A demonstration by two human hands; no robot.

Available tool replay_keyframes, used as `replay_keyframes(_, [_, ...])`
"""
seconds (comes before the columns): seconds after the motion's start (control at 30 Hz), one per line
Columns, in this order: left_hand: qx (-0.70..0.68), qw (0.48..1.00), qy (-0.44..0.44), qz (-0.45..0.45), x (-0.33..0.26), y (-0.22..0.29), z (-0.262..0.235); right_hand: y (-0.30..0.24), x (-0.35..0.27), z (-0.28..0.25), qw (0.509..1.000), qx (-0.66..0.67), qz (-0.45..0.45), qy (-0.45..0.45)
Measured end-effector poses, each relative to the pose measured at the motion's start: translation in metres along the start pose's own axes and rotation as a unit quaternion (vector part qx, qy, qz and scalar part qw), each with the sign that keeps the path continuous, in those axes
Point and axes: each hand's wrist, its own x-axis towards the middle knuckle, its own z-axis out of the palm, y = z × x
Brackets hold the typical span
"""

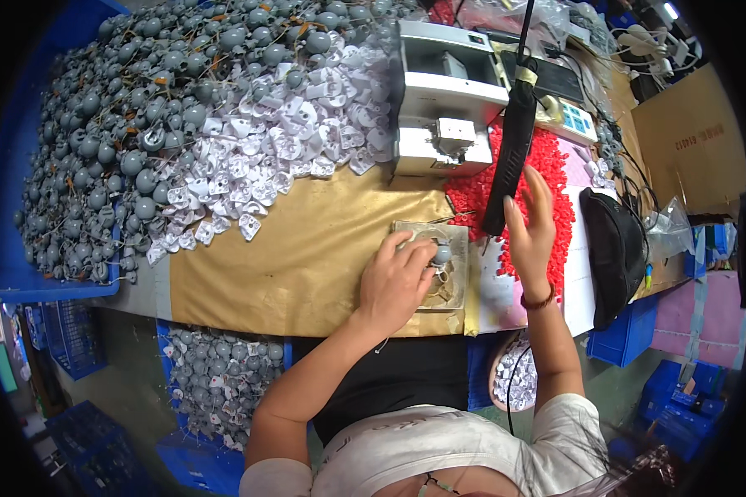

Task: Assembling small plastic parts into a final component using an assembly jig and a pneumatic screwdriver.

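My left hand rests over a square, light-coloured fixture at the front of the bench. Its bent fingertips press on a small grey ball-shaped part seated there. My right hand is raised just right of a black electric screwdriver hanging from above on a cord. Its fingers are apart, with the thumb close to the driver's lower end; whether they touch I cannot tell. Small red plastic parts lie heaped behind and around that hand.
Grey ball-shaped parts with wires and white plastic pieces are piled at the left and back. A white and grey machine stands behind the fixture. A black pouch lies at the right. Below the bench sits a tub of white pieces.
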Motion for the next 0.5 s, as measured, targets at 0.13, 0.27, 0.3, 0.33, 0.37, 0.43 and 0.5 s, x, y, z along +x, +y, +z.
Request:
replay_keyframes(0.13, [0.018,1.0,0.011,0.009,-0.004,-0.002,0.003,-0.038,-0.033,-0.001,0.959,0.096,0.081,-0.255])
replay_keyframes(0.27, [0.057,0.998,0.011,0.031,-0.01,-0.013,0.018,-0.017,-0.04,0.019,0.947,0.175,0.155,-0.218])
replay_keyframes(0.3, [0.067,0.997,0.018,0.032,-0.011,-0.012,0.017,-0.02,-0.033,0.021,0.951,0.191,0.172,-0.174])
replay_keyframes(0.33, [0.075,0.996,0.027,0.036,-0.01,-0.01,0.017,-0.024,-0.026,0.022,0.953,0.203,0.185,-0.127])
replay_keyframes(0.37, [0.071,0.996,0.036,0.027,-0.013,-0.011,0.017,-0.027,-0.017,0.023,0.953,0.219,0.182,-0.1])
replay_keyframes(0.43, [0.07,0.996,0.057,0.017,-0.017,-0.01,0.022,-0.031,-0.001,0.022,0.953,0.233,0.141,-0.135])
replay_keyframes(0.5, [0.084,0.994,0.076,0.012,-0.018,-0.007,0.025,-0.029,0.001,0.024,0.945,0.228,0.112,-0.205])
